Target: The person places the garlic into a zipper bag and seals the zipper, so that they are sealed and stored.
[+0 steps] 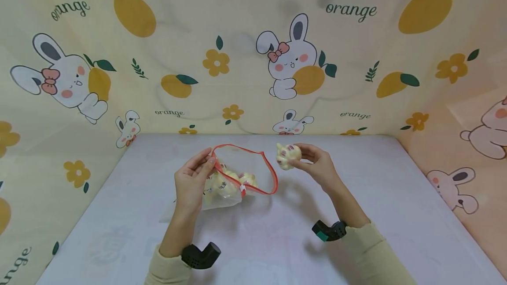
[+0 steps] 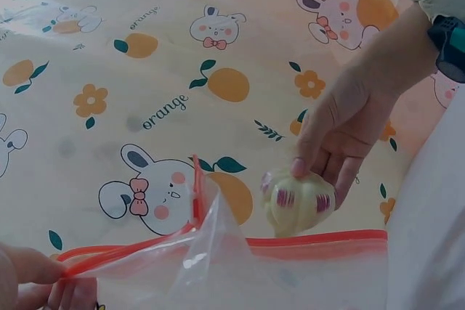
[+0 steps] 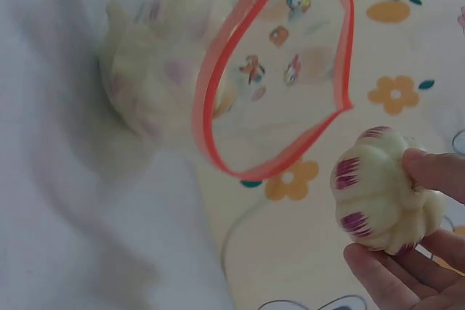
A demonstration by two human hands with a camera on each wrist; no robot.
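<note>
My left hand (image 1: pixel 192 179) pinches the red rim of a clear zip bag (image 1: pixel 222 202), whose mouth gapes toward the right. Inside the bag lie pale garlic bulbs (image 3: pixel 156 70), blurred through the plastic in the right wrist view. To the right of the opening, my right hand (image 1: pixel 318 164) holds a cream garlic bulb (image 1: pixel 288 156) with purple streaks between thumb and fingers. That bulb (image 3: pixel 385 194) is above the table, apart from the bag's red rim (image 3: pixel 211 99). In the left wrist view it appears just beyond the bag's edge.
A pale tabletop (image 1: pixel 277 245) spreads under both hands. Behind and at the sides hangs a cream cloth (image 1: pixel 245 65) printed with rabbits, oranges and flowers. Each wrist wears a dark camera mount, one of them a black device (image 1: pixel 201 256) on the left.
</note>
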